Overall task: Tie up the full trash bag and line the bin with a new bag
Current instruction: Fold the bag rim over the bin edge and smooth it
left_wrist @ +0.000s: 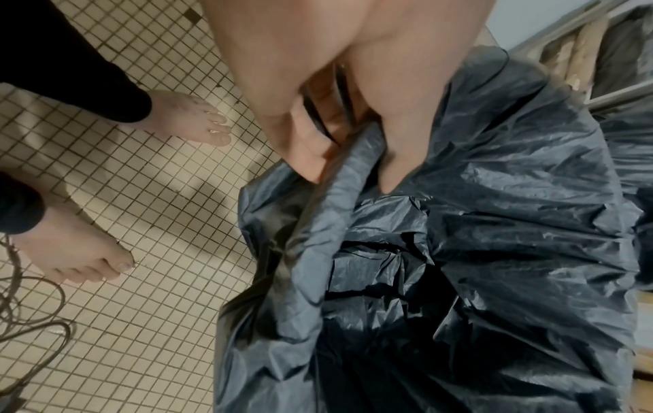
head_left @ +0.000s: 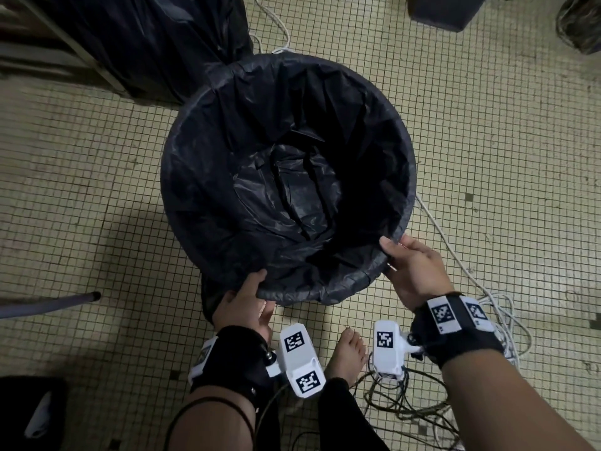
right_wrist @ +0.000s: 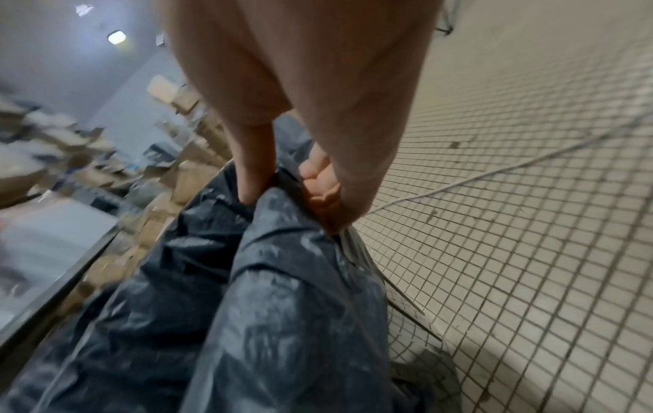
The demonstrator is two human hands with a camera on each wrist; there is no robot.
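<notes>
A round bin stands on the tiled floor, lined with a new black bag [head_left: 253, 177] whose edge is folded over the rim [head_left: 312, 292]. My left hand [head_left: 250, 297] grips the bag's edge at the near left of the rim, thumb inside and fingers outside [left_wrist: 353, 156]. At the near right of the rim my right hand [head_left: 403, 262] pinches the folded edge between thumb and curled fingers [right_wrist: 282, 190]. The full black trash bag [head_left: 156, 40] leans against shelving at the far left. Inside the bin the liner hangs loose and crumpled.
White and dark cables [head_left: 481, 307] lie coiled on the floor to the right and near my bare feet [head_left: 346, 356]. A metal bar [head_left: 48, 304] pokes in from the left. A dark box [head_left: 445, 11] sits at the far right. Shelves of cardboard boxes [right_wrist: 148, 173] stand behind the bin.
</notes>
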